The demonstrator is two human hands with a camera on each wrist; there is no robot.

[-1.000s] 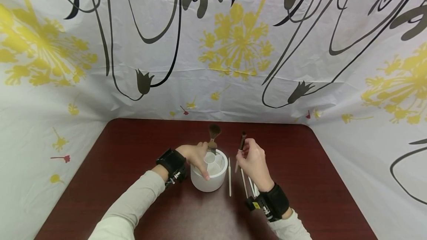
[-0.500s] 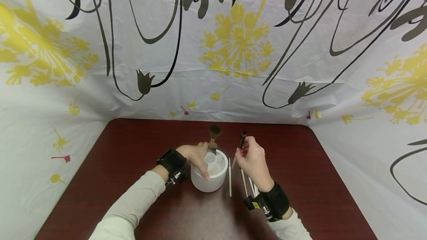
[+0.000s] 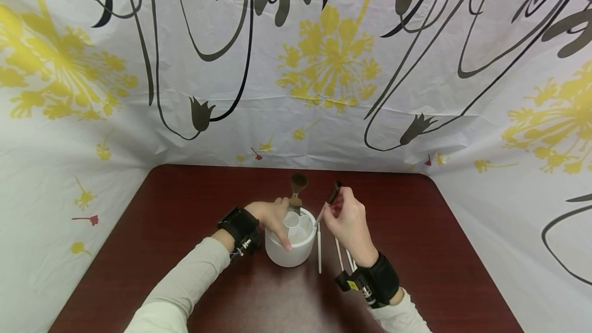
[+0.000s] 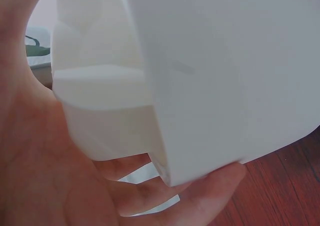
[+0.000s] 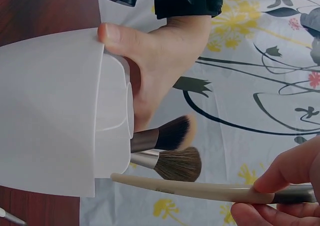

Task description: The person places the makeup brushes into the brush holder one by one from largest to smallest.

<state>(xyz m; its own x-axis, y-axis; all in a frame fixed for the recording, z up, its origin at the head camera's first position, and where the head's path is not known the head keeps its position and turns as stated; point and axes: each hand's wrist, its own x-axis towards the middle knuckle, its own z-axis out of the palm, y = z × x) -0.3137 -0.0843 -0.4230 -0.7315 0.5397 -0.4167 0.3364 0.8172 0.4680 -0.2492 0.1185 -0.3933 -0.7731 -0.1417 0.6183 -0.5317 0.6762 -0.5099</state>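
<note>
A round white brush holder (image 3: 288, 255) with inner compartments stands on the table. My left hand (image 3: 273, 216) grips its rim from the left; in the left wrist view, fingers (image 4: 205, 196) lie against the outer wall. Two makeup brushes stand in it bristles up: one fluffy brown (image 5: 179, 164), the other dark with pale tips (image 5: 175, 133). My right hand (image 3: 350, 224) pinches a third makeup brush (image 5: 195, 191) near its dark ferrule, bristles up. That brush's pale handle slants down left, its end at the holder's right rim; whether it touches cannot be told.
Right of the holder a pale slim brush (image 3: 319, 253) lies on the dark red table (image 3: 222, 292). Several more pale handles (image 3: 339, 255) lie partly under my right wrist. A white patterned cloth (image 3: 259, 76) hangs behind the table.
My right hand has shifted slightly left and up, and its brush has tilted so the handle end moved left to the holder's rim. The left hand and holder have stayed still.
</note>
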